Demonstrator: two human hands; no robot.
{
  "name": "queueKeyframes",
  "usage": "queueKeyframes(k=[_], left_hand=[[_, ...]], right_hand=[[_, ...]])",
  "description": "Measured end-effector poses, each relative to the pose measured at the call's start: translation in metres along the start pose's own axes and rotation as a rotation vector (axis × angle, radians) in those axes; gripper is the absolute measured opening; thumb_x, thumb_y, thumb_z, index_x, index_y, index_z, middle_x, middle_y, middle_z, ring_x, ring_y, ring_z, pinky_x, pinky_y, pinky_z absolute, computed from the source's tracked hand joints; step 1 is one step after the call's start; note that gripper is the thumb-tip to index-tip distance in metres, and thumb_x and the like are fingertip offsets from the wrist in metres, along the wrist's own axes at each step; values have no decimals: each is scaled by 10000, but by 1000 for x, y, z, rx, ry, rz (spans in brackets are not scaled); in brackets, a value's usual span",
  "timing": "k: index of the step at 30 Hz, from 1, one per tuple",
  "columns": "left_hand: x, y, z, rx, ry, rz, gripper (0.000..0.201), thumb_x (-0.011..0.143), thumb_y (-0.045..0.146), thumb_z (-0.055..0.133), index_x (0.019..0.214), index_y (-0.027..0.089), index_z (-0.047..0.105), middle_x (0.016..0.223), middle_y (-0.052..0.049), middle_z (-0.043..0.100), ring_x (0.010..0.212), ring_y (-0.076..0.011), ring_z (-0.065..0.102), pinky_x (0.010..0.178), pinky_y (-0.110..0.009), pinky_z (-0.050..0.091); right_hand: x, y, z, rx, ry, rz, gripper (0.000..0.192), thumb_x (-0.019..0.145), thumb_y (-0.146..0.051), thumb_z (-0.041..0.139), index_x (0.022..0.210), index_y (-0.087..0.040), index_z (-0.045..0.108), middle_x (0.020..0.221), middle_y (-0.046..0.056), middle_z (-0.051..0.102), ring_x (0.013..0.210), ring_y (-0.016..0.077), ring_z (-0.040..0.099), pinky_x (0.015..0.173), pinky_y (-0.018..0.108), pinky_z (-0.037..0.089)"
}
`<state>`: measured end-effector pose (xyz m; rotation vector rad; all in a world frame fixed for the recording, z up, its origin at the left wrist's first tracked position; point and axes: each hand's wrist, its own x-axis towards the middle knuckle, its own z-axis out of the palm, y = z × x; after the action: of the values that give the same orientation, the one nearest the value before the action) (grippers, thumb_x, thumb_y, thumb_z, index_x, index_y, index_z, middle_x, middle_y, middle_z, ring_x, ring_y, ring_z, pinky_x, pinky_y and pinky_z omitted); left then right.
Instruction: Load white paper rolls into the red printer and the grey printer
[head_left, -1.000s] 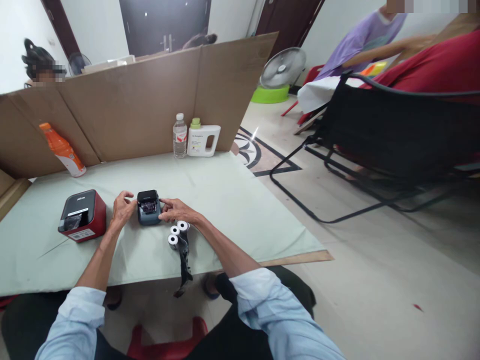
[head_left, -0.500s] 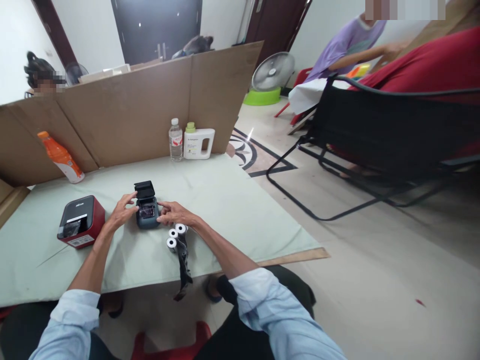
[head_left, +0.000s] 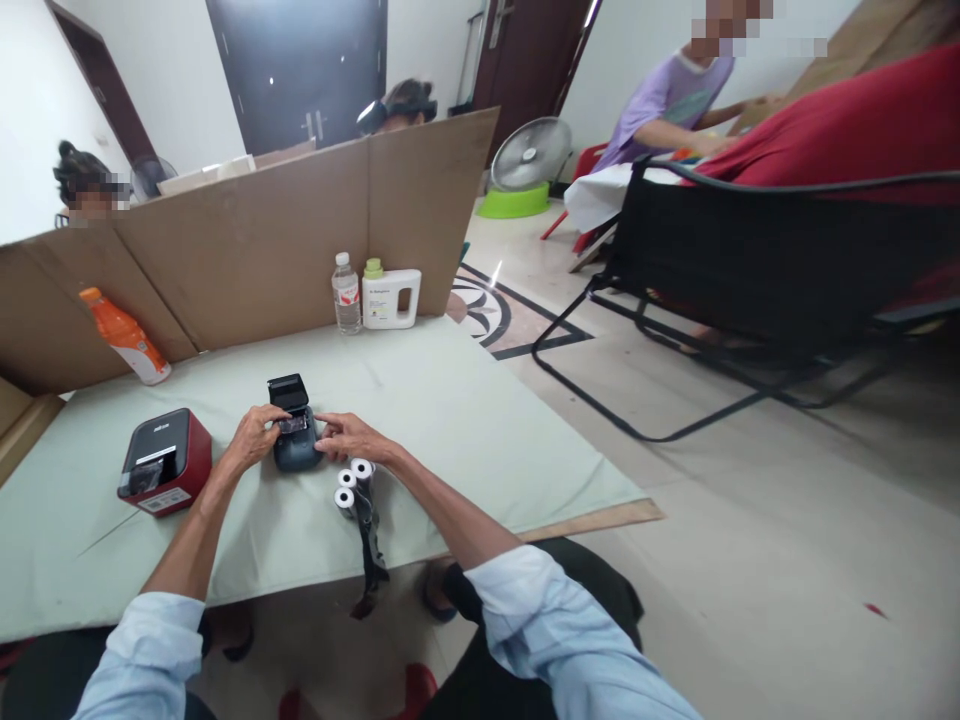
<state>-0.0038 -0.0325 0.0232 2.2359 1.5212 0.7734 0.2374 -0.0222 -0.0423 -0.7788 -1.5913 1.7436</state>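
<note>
Head view: the small, rounded, dark blue-grey plastic device (head_left: 298, 456) sits on the pale green cloth (head_left: 442, 420), between the hands, its flat black flip-up lid (head_left: 288, 391) raised at the far side. The left hand (head_left: 255, 438) has its fingertips in the open compartment, at something clear and shiny (head_left: 292, 425); honestly can't tell if they're pinching it. The right hand (head_left: 351, 438) has thumb and index spread, touching the device's right side, not wrapped round it.

My worry? With that light a touch, a hard tug from the left could skid or tip the thing, and a jolt might drop the lid on those fingers. Also, the upright white paper rolls with dark cores (head_left: 345, 498) are just near of the right wrist, so a careless elbow-in move could topple them. And the crumpled glossy black strip (head_left: 369, 555) beside them hangs off the near edge: a knee snag waiting to happen, imo.
</note>
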Motion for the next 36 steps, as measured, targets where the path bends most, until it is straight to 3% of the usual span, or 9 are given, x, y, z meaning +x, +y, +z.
queueKeyframes(k=[7,13,18,20,24,28,30,33,36], left_hand=[[12,6,0,-83,66,-126,212,802,215,565,788,181,774,804,-45,753,792,-206,671,798,-308,523],[16,18,-15,-265,99,-137,287,844,426,599,732,171,669,717,-14,619,711,-165,573,672,-268,497],[17,49,-18,-384,-62,-160,385,832,555,632,815,172,659,765,-19,593,714,-170,575,598,-264,512],[17,63,-14,-373,-134,-126,382,850,548,627,821,169,664,732,-10,572,685,-159,558,584,-256,495],[18,85,-2,-405,-189,-77,368,873,529,632,884,164,682,757,-20,614,702,-162,582,589,-251,496],[19,93,12,-522,-268,-59,404,842,487,699,1056,144,689,916,-79,707,774,-202,666,602,-276,528],[20,96,21,-517,-278,-53,351,832,425,703,1037,141,701,880,-70,712,727,-185,659,593,-271,518],[24,107,38,-383,-289,29,202,820,309,675,928,153,745,775,-32,706,657,-154,611,616,-262,497],[28,123,57,-204,-359,166,166,790,217,652,877,182,789,790,-30,741,709,-173,633,691,-273,497]], right_hand=[[5,-1,-1,-19,105,-62,674,779,-341,840,1399,-155,653,840,-5,664,607,116,619,506,224,500],[4,-16,-2,-53,203,-165,540,775,-411,814,1235,-138,737,990,50,698,711,125,626,563,222,511],[-5,-39,2,-59,232,-274,532,757,-504,809,1158,-159,749,1073,72,691,691,111,586,524,214,475],[-9,-46,3,-76,251,-310,482,768,-541,795,1056,-157,753,922,36,682,626,96,536,499,207,439],[-17,-57,-1,-89,304,-328,505,801,-666,736,847,-164,698,593,-38,525,516,91,451,460,210,371],[-32,-67,-13,-39,395,-352,549,780,-715,732,881,-177,680,604,-30,564,527,108,503,499,235,443],[-46,-71,-22,-50,408,-329,518,758,-680,764,851,-180,667,617,-23,585,540,113,525,521,246,466],[-82,-68,-35,-108,433,-268,426,759,-580,782,820,-177,660,676,3,629,587,130,565,562,262,487],[-127,-55,-43,-217,539,-207,324,813,-496,720,802,-177,671,707,23,647,657,154,579,625,280,496]])
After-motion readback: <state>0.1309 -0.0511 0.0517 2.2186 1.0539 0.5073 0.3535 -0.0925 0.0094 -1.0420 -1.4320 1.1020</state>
